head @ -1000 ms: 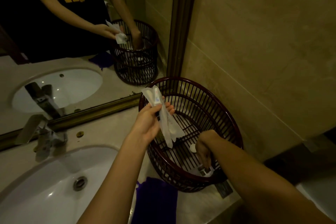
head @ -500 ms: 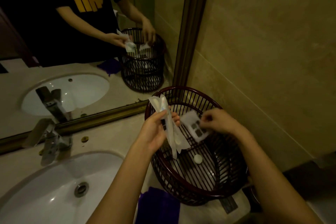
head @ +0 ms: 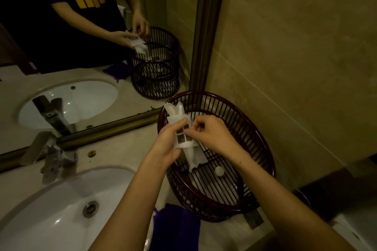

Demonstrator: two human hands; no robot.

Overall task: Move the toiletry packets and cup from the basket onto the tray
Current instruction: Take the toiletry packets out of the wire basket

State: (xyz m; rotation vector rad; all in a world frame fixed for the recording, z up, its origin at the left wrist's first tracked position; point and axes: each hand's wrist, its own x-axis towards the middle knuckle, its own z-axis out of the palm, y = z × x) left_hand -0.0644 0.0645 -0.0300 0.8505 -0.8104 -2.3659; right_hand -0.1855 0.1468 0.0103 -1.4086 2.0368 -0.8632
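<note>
Head view: both hands meet at centre frame, over the basket (head: pixel 259 140).
Left hand (head: pixel 167 144): fingers curled shut round a bunch of long white packets (head: pixel 191 155), thumb across their front; the ends stick out above and below the fist.
Right hand (head: pixel 212 134): fingertips pinched on a small printed packet (head: pixel 182 135), pressing it onto the bunch.
Step in hand: judged to be gathering the packets into one hand before carrying them off.
Doing it well: slide the small packet fully under the left thumb before the right hand lets go; keep the bunch over the basket so a slip falls back in.
Left in basket: a small white round thing (head: pixel 219 171) on the slatted floor, lower centre; what it is cannot be told. No cup shows.
Tray: not in view, so where the packets go cannot be told.
Around: sink (head: pixel 40 220) at lower left, tap (head: pixel 51 153) at left, mirror (head: pixel 81 47) across the upper left, purple cloth (head: pixel 175 228) at bottom centre just beside the basket.
In the way: the high basket rim must be cleared on lifting out; the open sink lies close on the left, and a dropped packet could land there.
</note>
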